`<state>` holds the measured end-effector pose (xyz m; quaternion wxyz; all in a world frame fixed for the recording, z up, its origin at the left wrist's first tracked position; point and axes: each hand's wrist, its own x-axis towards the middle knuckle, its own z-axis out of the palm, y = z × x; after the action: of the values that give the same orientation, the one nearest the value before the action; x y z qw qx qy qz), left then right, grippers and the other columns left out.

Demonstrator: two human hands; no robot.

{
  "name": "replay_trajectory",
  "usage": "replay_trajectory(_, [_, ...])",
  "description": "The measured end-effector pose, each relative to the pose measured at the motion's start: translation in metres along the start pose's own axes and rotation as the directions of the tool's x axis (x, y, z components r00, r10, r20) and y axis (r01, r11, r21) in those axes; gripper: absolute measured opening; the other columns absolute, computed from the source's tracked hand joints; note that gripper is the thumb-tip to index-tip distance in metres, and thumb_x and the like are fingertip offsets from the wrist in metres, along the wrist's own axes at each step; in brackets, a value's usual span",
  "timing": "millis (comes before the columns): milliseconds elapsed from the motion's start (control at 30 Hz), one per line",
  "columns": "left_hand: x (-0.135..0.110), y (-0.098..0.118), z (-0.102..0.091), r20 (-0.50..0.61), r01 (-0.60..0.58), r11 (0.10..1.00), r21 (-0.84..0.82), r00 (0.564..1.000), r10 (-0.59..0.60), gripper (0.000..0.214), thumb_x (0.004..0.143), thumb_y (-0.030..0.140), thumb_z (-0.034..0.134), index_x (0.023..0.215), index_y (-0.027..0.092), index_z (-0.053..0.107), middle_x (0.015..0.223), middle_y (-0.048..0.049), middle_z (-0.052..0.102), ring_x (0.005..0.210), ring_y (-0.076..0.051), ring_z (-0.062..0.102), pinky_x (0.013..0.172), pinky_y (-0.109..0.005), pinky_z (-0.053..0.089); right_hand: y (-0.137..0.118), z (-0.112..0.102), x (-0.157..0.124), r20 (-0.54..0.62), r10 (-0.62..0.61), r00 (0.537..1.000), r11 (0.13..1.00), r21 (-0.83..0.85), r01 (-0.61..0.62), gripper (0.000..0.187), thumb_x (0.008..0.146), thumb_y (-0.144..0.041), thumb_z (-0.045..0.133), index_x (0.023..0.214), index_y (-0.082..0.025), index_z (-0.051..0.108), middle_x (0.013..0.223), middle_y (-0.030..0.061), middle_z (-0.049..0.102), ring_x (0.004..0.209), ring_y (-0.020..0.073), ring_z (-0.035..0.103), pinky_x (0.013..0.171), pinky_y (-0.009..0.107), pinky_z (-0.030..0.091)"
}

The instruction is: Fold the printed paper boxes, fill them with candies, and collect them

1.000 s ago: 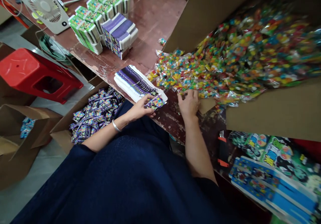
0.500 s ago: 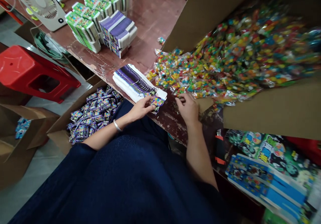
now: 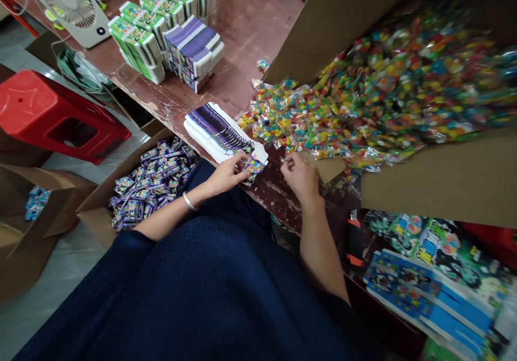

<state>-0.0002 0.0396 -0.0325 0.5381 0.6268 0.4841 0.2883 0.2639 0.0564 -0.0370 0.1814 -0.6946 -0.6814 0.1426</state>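
My left hand point(image 3: 229, 175), with a silver bangle at the wrist, is closed on a small purple printed candy box point(image 3: 254, 167) at the table's front edge. The box's white end points away from me. Just beyond that hand lies a row of flattened purple-and-white boxes point(image 3: 218, 132). My right hand point(image 3: 301, 175) is to the right of the box and apart from it, fingers curled together. What they pinch, if anything, is hidden. Past the right hand spreads a heap of small clear bags of colourful candies point(image 3: 315, 118), spilling from a large cardboard carton point(image 3: 436, 178).
Banded stacks of green boxes point(image 3: 139, 40) and purple boxes point(image 3: 194, 48) stand at the back left near a white fan point(image 3: 72, 5). Below the edge, a carton holds filled purple boxes point(image 3: 153, 183). A red stool point(image 3: 60, 116) is left; a black-orange cutter point(image 3: 355, 240) lies right.
The view has shifted slightly. My right hand's fingers have drawn closer together beside the candy bags. My left hand keeps its hold on the candy box.
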Motion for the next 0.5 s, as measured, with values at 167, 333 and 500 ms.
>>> replay_trajectory(167, [0.002,0.003,0.004,0.064,-0.042,0.99,0.138,0.997,0.034,0.018,0.094,0.03,0.064,0.104,0.016,0.062,0.084,-0.0024,0.064,0.073,-0.015,0.058,0.07,-0.029,0.049,-0.009,-0.015,-0.005,-0.118,0.061,0.991,0.813,0.582,0.02,0.018,0.09,-0.037,0.066,0.098,-0.022,0.072,0.087,0.0048,0.078,0.074,0.0207,0.073,0.069,0.033,0.058])
replay_trajectory(333, [0.001,0.011,0.005,0.072,-0.099,0.958,0.268,0.994,0.082,0.024,0.094,0.023,0.065,0.118,0.016,0.067,0.1,-0.0074,0.074,0.085,-0.019,0.067,0.081,-0.034,0.054,-0.032,-0.043,-0.009,-0.025,-0.308,0.951,0.909,0.287,0.302,0.015,0.097,-0.029,0.065,0.097,-0.025,0.079,0.097,0.0055,0.08,0.087,0.0222,0.075,0.082,0.036,0.058])
replay_trajectory(500, [-0.002,0.021,0.005,0.106,-0.166,0.943,0.289,0.984,0.141,0.024,0.094,0.019,0.065,0.117,0.017,0.07,0.109,-0.0094,0.077,0.096,-0.021,0.071,0.09,-0.037,0.057,-0.044,-0.044,-0.003,0.066,-0.462,0.884,0.885,0.101,0.455,0.012,0.097,-0.027,0.067,0.094,-0.023,0.077,0.091,0.007,0.076,0.082,0.0229,0.073,0.078,0.035,0.058])
